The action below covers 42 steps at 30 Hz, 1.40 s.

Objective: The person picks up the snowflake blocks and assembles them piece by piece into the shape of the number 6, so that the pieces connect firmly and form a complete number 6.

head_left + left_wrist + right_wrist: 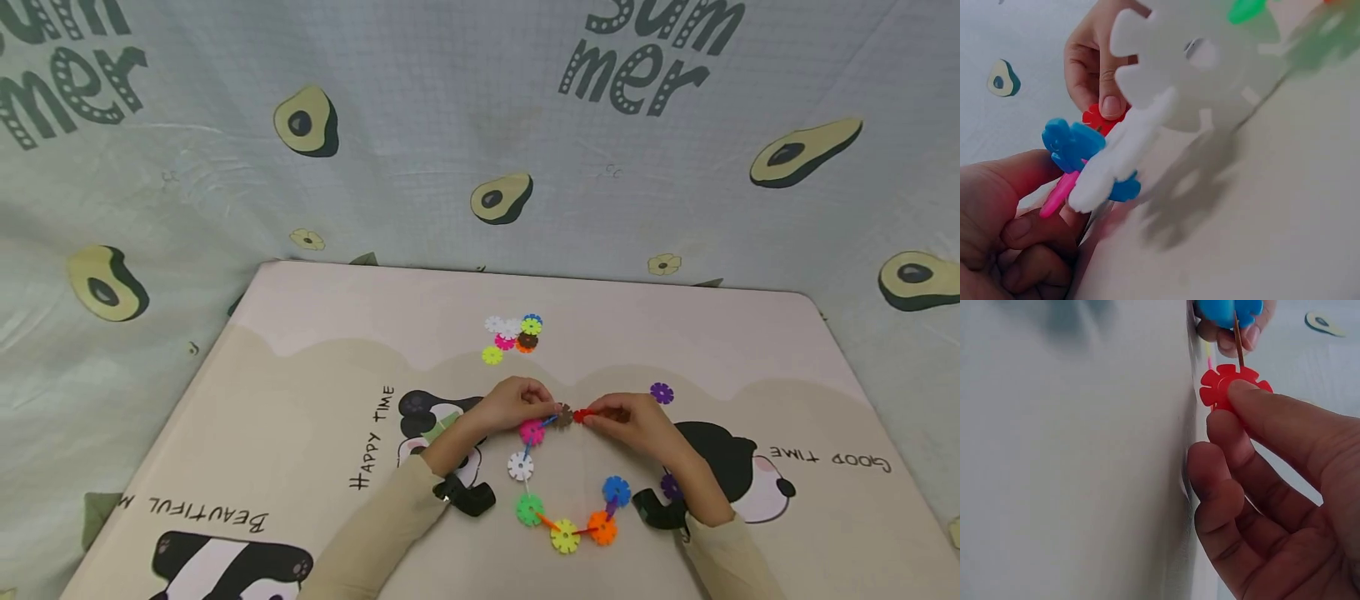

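The flower chain [529, 509] lay in a bend on the table [337, 317], with a gap in its ring on the right. Closest to the person were the yellow disc [565, 538] and the orange disc [602, 528]; a hard tug up top could have popped these loose. The blue end disc [617, 490] sat near the black band [658, 510] on the right wrist, so I thought a careless arm might bump it. A bit farther off, the left hand [517, 402] pinched a blue link [1075, 147] near the chain's far end, its other fingers curled in. The right hand [630, 417] had only the red disc [1215, 394], held by thumb and finger, right up by the brown disc [564, 416]. It was hard to tell if their slots had gone in. If they were crooked, the red one could slip out, and too much pushing might knock the pink disc [532, 432] off its neighbor. Past the right hand lay a purple disc [662, 393], easy to flick with a knuckle. Farthest was a little pile of loose discs [505, 340], beyond both hands.
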Tool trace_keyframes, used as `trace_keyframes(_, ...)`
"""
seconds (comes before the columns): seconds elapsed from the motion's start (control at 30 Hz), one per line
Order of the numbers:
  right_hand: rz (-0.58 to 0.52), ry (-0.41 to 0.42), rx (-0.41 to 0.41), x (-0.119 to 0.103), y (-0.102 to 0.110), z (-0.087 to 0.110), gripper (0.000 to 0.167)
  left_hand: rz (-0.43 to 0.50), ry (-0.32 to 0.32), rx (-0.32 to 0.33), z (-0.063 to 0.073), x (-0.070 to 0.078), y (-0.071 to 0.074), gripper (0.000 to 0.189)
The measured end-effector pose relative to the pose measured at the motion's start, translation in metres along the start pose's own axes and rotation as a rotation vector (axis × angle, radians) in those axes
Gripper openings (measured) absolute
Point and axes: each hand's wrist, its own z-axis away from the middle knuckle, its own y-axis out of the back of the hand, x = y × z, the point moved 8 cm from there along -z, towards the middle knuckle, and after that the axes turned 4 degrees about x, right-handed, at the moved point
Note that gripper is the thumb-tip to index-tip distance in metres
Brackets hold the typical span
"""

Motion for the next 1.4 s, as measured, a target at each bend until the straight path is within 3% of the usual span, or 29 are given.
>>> trace_keyframes(0.27,-0.005,0.047,0.018,-0.005,0.000,0.000,0.007,0.019,0.057,0.045,0.006,-0.004,-0.001,0.022)
trace_keyframes(0.5,-0.022,0.064,0.004,-0.009,-0.003,-0.001,0.004,-0.003,0.020,0.028,0.008,-0.003,-0.003,0.022)
trace_keyframes(0.7,-0.032,0.154,0.009,-0.015,-0.005,-0.003,0.006,0.004,0.010,-0.030,0.009,-0.002,-0.005,0.020)
trace_keyframes(1.0,-0.053,0.291,0.005,-0.023,-0.010,-0.004,0.003,0.020,0.010,-0.007,0.007,-0.003,-0.005,0.020)
trace_keyframes(1.4,-0.039,0.267,-0.034,-0.021,-0.014,-0.006,0.006,0.021,0.002,-0.015,0.007,-0.003,-0.005,0.020)
